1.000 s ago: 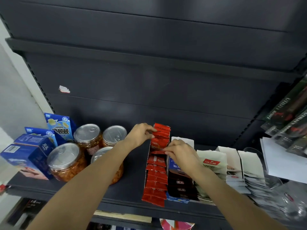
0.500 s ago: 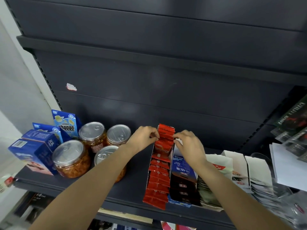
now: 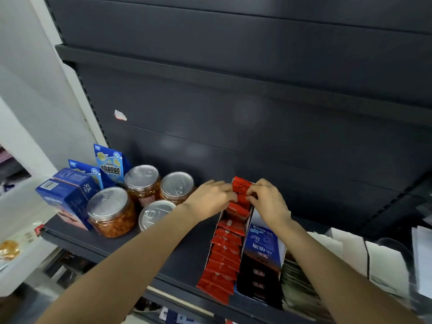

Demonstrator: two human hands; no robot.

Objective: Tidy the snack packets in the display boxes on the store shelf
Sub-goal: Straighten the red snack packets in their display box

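A narrow display box point(image 3: 219, 219) runs front to back on the dark shelf point(image 3: 177, 251), filled with a row of red snack packets point(image 3: 225, 256). At the box's far end my left hand point(image 3: 210, 200) and my right hand point(image 3: 268, 202) pinch the rear upright red packets point(image 3: 242, 186) from either side, fingers curled on them. Beside it on the right stands a blue display box point(image 3: 261, 244) with dark packets point(image 3: 258, 275) in its front half.
Several clear jars with silver lids point(image 3: 109, 210) and blue cartons point(image 3: 70, 195) stand at the shelf's left. White boxes of packets point(image 3: 350, 251) fill the right. The dark back panel point(image 3: 233, 113) rises close behind the boxes.
My right hand has moved from the blue box up to the rear red packets, meeting my left hand there. The view has shifted right and nearer.
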